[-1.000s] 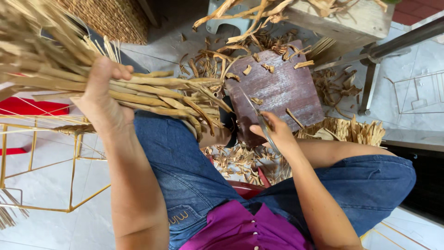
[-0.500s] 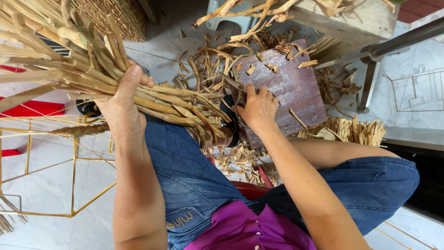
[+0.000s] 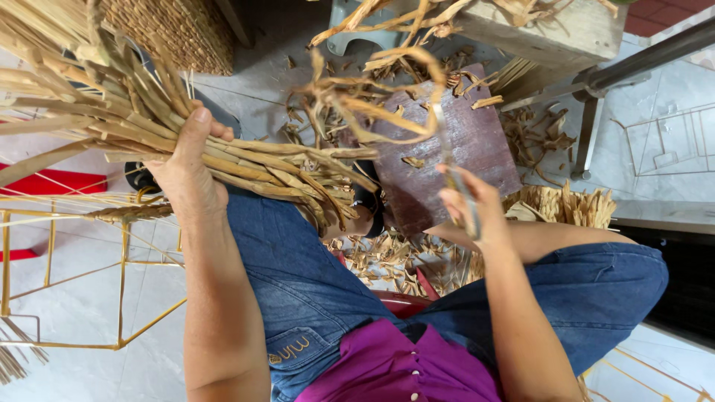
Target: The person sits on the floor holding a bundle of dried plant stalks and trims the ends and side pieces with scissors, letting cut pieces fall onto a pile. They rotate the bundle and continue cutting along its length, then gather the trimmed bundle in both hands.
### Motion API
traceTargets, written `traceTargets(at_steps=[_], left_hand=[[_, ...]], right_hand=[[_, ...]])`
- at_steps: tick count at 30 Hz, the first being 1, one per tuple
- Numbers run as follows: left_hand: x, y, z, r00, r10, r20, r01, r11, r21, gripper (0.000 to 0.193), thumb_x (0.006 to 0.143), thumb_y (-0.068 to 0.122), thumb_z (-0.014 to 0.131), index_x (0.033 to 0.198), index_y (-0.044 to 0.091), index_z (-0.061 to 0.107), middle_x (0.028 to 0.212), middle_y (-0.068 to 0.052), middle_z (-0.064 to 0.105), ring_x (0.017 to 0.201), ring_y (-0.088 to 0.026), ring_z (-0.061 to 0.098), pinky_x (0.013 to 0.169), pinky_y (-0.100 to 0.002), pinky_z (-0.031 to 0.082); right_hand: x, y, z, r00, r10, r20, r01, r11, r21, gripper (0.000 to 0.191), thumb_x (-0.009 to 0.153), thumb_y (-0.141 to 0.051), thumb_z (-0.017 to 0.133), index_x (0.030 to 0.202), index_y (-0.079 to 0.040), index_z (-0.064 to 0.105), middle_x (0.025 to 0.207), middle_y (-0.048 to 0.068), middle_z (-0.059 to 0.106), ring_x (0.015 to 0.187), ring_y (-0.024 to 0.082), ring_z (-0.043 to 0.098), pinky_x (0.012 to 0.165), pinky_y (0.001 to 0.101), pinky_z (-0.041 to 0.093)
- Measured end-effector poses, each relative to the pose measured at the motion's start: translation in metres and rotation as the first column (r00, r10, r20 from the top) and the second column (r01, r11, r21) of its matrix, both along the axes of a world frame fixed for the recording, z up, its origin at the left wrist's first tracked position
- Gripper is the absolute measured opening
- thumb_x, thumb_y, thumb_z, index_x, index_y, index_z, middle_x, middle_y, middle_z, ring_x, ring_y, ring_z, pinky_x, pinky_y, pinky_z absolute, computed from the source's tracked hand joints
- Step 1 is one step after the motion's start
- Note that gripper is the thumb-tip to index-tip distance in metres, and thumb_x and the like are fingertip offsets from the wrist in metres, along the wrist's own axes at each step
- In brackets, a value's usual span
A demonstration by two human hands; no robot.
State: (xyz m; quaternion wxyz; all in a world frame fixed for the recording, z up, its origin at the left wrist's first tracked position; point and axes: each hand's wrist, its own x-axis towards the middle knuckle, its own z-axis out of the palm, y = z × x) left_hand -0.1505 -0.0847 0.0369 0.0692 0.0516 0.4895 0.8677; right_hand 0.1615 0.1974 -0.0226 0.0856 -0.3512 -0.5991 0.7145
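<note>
**Dried stalks gripped over a dark board**

Head view: The left hand [image 3: 186,175] is wrapped around a thick bundle of dried stalks [image 3: 246,160], fingers curled over the top and thumb beneath, gripping it firmly. The bundle lies roughly level across the person's left knee; its trimmed ends stop just short of the dark red-brown board [image 3: 477,149], and its leafy length fans out away from the board toward the upper left corner.

The right hand [image 3: 469,205] is closed, pinching a thin blurred blade or strip [image 3: 447,149] that rises from the fingers across the near edge of the board. A single curling dried strand [image 3: 372,112] arches above the board's near corner; whether the blade touches it cannot be told.

Loose dried scraps [image 3: 387,260] litter the floor just below the board, between the blue-jeaned knees. A woven basket [image 3: 175,30] stands well beyond the board to the upper left, and a yellow wire frame [image 3: 123,275] sits far left of it, under the bundle.
</note>
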Motion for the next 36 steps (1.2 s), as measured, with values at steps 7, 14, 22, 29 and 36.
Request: traceTargets(at_steps=[7,14,22,29,36], left_hand=[[0.015,0.011,0.009,0.997,-0.08,-0.024,0.079,0.996,-0.029,0.037,0.093,-0.008,0.074,0.125,-0.002,0.057,0.111,-0.015,0.067,0.077,-0.019,0.066,0.067,-0.037,0.061],[0.065,0.059,0.008,0.933,-0.357,-0.049,0.341,0.919,-0.197,0.033,0.087,-0.006,0.076,0.115,0.001,0.061,0.099,-0.008,0.069,0.075,-0.014,0.068,0.065,-0.03,0.059],[0.123,0.139,-0.019,0.741,-0.665,-0.091,0.486,0.625,-0.611,0.02,0.082,0.011,0.081,0.101,0.006,0.079,0.091,-0.003,0.079,0.08,-0.01,0.074,0.073,-0.027,0.061],[0.181,0.185,-0.032,0.453,-0.86,0.237,0.544,0.056,-0.837,0.044,0.072,0.032,0.082,0.11,0.012,0.074,0.096,-0.012,0.078,0.088,-0.027,0.076,0.084,-0.038,0.059],[0.22,0.171,-0.056,0.382,-0.915,0.133,0.361,0.015,-0.933,0.048,0.075,0.033,0.077,0.118,0.013,0.07,0.097,-0.023,0.074,0.096,-0.041,0.071,0.088,-0.05,0.055]], right_hand=[[0.096,0.009,0.021,0.958,-0.253,-0.136,0.261,0.964,0.049,0.046,0.092,-0.008,0.07,0.137,-0.003,0.063,0.072,-0.003,0.055,0.056,0.003,0.047,0.049,0.0197,0.036],[0.139,-0.012,0.003,0.896,-0.401,0.19,0.396,0.916,0.067,0.041,0.089,-0.015,0.076,0.128,-0.006,0.07,0.071,-0.001,0.057,0.051,0.007,0.047,0.045,0.0227,0.037],[0.154,-0.04,0.008,0.933,-0.354,0.063,0.358,0.931,-0.071,0.044,0.089,-0.012,0.072,0.132,-0.005,0.066,0.07,-0.001,0.055,0.051,0.007,0.047,0.044,0.0227,0.037],[0.16,-0.058,0.019,0.957,-0.289,0.001,0.284,0.939,-0.193,0.045,0.09,-0.017,0.07,0.132,-0.003,0.065,0.063,-0.001,0.048,0.049,0.008,0.043,0.044,0.0242,0.035],[0.173,-0.074,0.012,0.935,-0.35,0.058,0.333,0.808,-0.487,0.049,0.092,-0.027,0.068,0.134,-0.002,0.062,0.077,0.004,0.054,0.055,0.009,0.045,0.047,0.0253,0.039]])
